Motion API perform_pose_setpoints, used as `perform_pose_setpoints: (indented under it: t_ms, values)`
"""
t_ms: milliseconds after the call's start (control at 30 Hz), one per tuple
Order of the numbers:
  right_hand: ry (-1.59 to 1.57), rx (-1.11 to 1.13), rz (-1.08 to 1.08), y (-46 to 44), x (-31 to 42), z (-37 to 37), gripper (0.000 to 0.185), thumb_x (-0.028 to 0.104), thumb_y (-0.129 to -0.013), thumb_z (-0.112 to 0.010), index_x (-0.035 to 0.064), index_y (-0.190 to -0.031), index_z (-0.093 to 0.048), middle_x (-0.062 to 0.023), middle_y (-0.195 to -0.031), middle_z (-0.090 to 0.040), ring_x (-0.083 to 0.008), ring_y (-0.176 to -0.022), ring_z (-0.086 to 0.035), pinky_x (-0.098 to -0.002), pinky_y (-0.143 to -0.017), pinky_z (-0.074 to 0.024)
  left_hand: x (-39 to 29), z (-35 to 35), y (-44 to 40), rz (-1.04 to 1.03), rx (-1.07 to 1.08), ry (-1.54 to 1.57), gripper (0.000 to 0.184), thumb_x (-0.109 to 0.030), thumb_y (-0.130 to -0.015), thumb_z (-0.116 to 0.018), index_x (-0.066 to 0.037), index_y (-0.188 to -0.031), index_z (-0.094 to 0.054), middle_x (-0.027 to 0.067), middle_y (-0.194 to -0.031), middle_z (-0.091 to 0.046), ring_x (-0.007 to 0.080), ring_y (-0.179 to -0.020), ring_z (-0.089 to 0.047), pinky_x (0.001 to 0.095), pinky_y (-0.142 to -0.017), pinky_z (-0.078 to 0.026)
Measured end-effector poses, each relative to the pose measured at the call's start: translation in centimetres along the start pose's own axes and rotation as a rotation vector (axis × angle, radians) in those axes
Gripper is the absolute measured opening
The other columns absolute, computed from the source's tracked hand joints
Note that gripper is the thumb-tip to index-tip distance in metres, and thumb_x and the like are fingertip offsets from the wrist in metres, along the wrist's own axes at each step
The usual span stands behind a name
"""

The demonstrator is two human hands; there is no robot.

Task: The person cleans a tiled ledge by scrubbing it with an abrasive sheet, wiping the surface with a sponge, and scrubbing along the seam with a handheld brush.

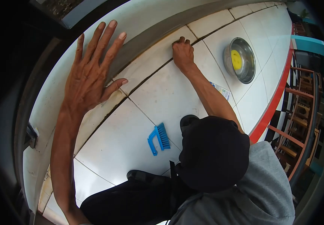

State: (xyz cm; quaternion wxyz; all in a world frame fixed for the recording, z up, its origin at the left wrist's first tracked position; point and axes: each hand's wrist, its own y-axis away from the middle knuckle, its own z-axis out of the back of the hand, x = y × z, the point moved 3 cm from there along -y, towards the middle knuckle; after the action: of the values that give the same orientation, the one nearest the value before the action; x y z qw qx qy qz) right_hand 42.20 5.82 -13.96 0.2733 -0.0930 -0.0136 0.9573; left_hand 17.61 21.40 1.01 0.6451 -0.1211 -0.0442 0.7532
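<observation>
My left hand (85,80) is spread with fingers apart against the pale wall (132,22) and holds nothing. On the white tiled floor (158,95), my right hand (183,52) is closed, knuckles up, close to the dark joint line between the tiles near the wall's foot; what its fingers hold, if anything, is hidden. A blue brush (159,138) with a handle lies on the tiles near my feet. Right of my right forearm stands a metal bowl (250,62) with a yellow round thing (236,60) inside.
A small printed packet (220,91) lies partly behind my right forearm. A red edge (272,103) borders the floor on the right, with a railing (306,131) and wooden furniture beyond. My capped head and dark-clad knees cover the lower middle.
</observation>
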Motion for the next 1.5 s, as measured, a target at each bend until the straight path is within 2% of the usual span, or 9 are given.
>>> perform_pose_setpoints:
  t_ms: [267, 533, 567, 667, 867, 1067, 1200, 1367, 1500]
  values:
    - [-0.03, -0.046, 0.126, 3.3, 7.2, 1.3, 0.013, -0.002, -0.061, -0.07, -0.0049, -0.074, -0.07, -0.0186, -0.084, -0.058, -0.0271, -0.075, -0.06, -0.0344, -0.061, -0.0557, 0.3, -0.4, -0.5, 0.001, -0.01, -0.027, 0.093, -0.064, -0.079, -0.059, -0.031, -0.155, -0.017, 0.0032, -0.163, -0.012, 0.0269, -0.15, -0.012, 0.0516, -0.122, -0.007]
    - [-0.018, -0.05, -0.133, -1.1, -0.7, -0.3, 0.014, -0.002, -0.063, -0.07, 0.0005, -0.077, -0.072, -0.018, -0.089, -0.06, -0.0286, -0.08, -0.061, -0.0351, -0.064, -0.0552, -0.1, -0.4, -0.8, -0.021, 0.001, -0.054, 0.09, -0.063, -0.081, -0.057, -0.029, -0.155, -0.019, 0.0043, -0.162, -0.014, 0.0274, -0.15, -0.011, 0.0504, -0.123, -0.006]
    - [-0.137, 0.01, -0.105, -0.6, 0.4, 1.3, 0.014, -0.01, -0.063, -0.067, -0.0078, -0.076, -0.068, -0.0246, -0.094, -0.06, -0.033, -0.083, -0.064, -0.0376, -0.06, -0.0587, -0.2, -0.4, -0.8, -0.023, 0.005, -0.063, 0.089, -0.062, -0.082, -0.057, -0.027, -0.155, -0.019, 0.005, -0.162, -0.015, 0.028, -0.15, -0.011, 0.0508, -0.123, -0.006]
    - [-0.041, -0.079, 0.067, 2.4, 5.6, 1.1, 0.012, -0.003, -0.058, -0.073, -0.0013, -0.07, -0.073, -0.0193, -0.083, -0.06, -0.0251, -0.068, -0.061, -0.0362, -0.056, -0.0556, -0.3, -0.3, -0.8, -0.047, -0.016, -0.051, 0.089, -0.062, -0.083, -0.057, -0.026, -0.155, -0.019, 0.0061, -0.162, -0.014, 0.0286, -0.15, -0.011, 0.0504, -0.123, -0.006]
    - [-0.143, -0.047, -0.186, -2.4, -3.1, 0.2, 0.012, -0.006, -0.065, -0.067, -0.0014, -0.076, -0.07, -0.0221, -0.093, -0.061, -0.0324, -0.081, -0.065, -0.0367, -0.058, -0.0575, -0.1, -0.3, -0.8, -0.032, -0.015, -0.03, 0.095, -0.068, -0.08, -0.058, -0.025, -0.155, -0.02, 0.0079, -0.162, -0.014, 0.0303, -0.149, -0.011, 0.0508, -0.122, -0.008]
    - [-0.162, 0.204, -0.057, 0.7, 4.3, 1.9, 0.021, -0.009, -0.062, -0.07, -0.0054, -0.083, -0.072, -0.0243, -0.09, -0.06, -0.0309, -0.078, -0.067, -0.039, -0.064, -0.0605, -0.2, 0.0, -1.0, -0.009, -0.015, -0.002, 0.097, -0.07, -0.077, -0.059, -0.024, -0.155, -0.023, 0.0083, -0.162, -0.015, 0.0311, -0.149, -0.012, 0.0515, -0.122, -0.009]
    - [-0.006, -0.055, -0.123, 0.0, 0.3, 0.1, 0.008, 0.001, -0.066, -0.073, 0.005, -0.073, -0.073, -0.019, -0.083, -0.063, -0.026, -0.077, -0.064, -0.0335, -0.06, -0.0535, -0.1, -0.2, -0.5, -0.03, -0.017, -0.003, 0.098, -0.072, -0.076, -0.059, -0.024, -0.155, -0.023, 0.0078, -0.162, -0.015, 0.0304, -0.149, -0.011, 0.051, -0.122, -0.009]
    - [0.007, 0.018, -0.185, -2.1, -1.5, 0.6, 0.01, 0.002, -0.068, -0.071, 0.0051, -0.077, -0.072, -0.0166, -0.083, -0.064, -0.0264, -0.079, -0.064, -0.0326, -0.058, -0.0536, -0.1, -0.2, -0.8, -0.019, -0.011, 0.011, 0.103, -0.075, -0.073, -0.06, -0.025, -0.155, -0.022, 0.0079, -0.162, -0.016, 0.0305, -0.149, -0.011, 0.05, -0.122, -0.009]
    - [-0.195, 0.149, -0.179, -0.3, 2.1, 1.5, 0.018, -0.009, -0.063, -0.07, -0.0032, -0.08, -0.071, -0.0248, -0.09, -0.061, -0.034, -0.081, -0.067, -0.0372, -0.066, -0.0585, -0.2, -0.1, -1.0, -0.021, -0.02, 0.027, 0.102, -0.076, -0.073, -0.06, -0.025, -0.154, -0.023, 0.0075, -0.162, -0.016, 0.03, -0.149, -0.012, 0.0499, -0.122, -0.01]
